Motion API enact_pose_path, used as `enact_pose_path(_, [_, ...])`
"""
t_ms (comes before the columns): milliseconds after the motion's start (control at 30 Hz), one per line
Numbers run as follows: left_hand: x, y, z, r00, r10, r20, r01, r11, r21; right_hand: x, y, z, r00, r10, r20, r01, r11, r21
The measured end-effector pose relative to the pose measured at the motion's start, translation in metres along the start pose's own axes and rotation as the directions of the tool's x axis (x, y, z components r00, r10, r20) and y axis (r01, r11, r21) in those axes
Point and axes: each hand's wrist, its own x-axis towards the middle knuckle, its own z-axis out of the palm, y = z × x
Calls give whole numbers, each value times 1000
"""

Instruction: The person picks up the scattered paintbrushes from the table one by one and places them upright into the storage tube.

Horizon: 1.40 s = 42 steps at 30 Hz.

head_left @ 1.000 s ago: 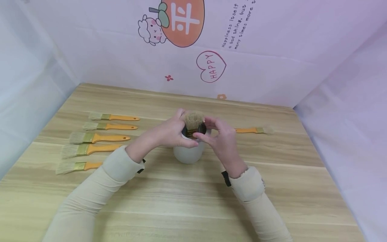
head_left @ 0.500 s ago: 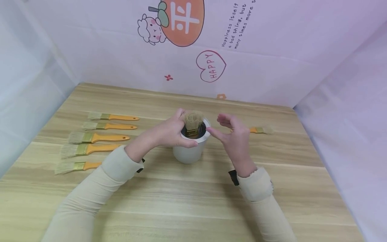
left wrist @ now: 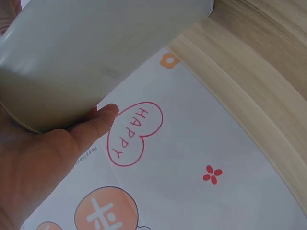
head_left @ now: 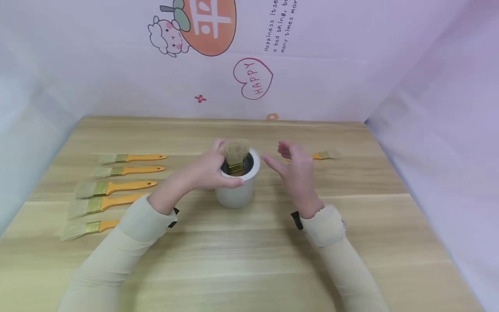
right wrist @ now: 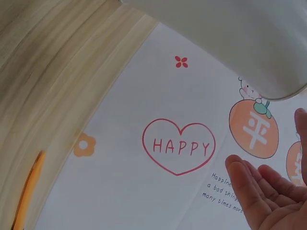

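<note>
Canister [head_left: 234, 197], one; brushes [head_left: 131, 186], seven, one inside.

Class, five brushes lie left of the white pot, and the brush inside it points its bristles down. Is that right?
Not quite: the brush inside the white pot points its bristles up, as the head view shows. The rest stands.

We see a wood-grained table [head_left: 249, 268] with pale streaks, its far edge meeting a whitish sheet [head_left: 331, 82]. On that sheet we find an orange fruit [head_left: 214, 43], a cartoon sheep [head_left: 167, 39], English lettering [head_left: 281, 30], a red HAPPY heart [head_left: 253, 79], a red flower [head_left: 200, 99] and, just beside the table's far edge, an orange flower [head_left: 268, 117]. Pale cloths [head_left: 440, 130] line the left and right edges, bluish and lilac under soft light.
</note>
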Motion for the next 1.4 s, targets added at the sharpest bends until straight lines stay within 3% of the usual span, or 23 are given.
enact_pose_path(200, [-6,-1,-3,1000,-5,0,6,1000,16,-1,7,0,978,196,73,-195,981,-24])
enact_pose_path(467, [-4,-2,-6,1000,-16,9,15,998,57,-5,31,-1,954,276,118,-251,949,-189])
enact_pose_path(633, [-6,-2,-8,1000,-18,8,18,998,55,-7,45,-5,906,394,157,-339,895,-291])
enact_pose_path(733, [-8,-2,-9,1000,-17,9,17,999,47,-7,57,-9,857,480,185,-379,832,-406])
enact_pose_path(867, [-8,-1,-7,1000,-13,16,12,999,38,-9,73,-16,797,556,238,-357,750,-557])
enact_pose_path(967, [-7,-2,-5,1000,-7,27,6,999,36,-11,82,-20,761,586,279,-332,721,-608])
enact_pose_path(1067, [-6,-3,-4,1000,-6,25,5,999,40,-13,85,-21,720,614,323,-340,718,-607])
enact_pose_path(1133, [-6,-4,-5,1000,-3,18,2,999,42,-12,86,-21,708,623,334,-359,724,-590])
enact_pose_path(1300, [-7,-5,-9,1000,-4,18,3,999,49,-8,87,-22,725,608,324,-357,733,-578])
enact_pose_path(1400, [-9,-6,-9,1000,-12,18,11,999,43,-4,89,-21,710,603,363,-312,732,-606])
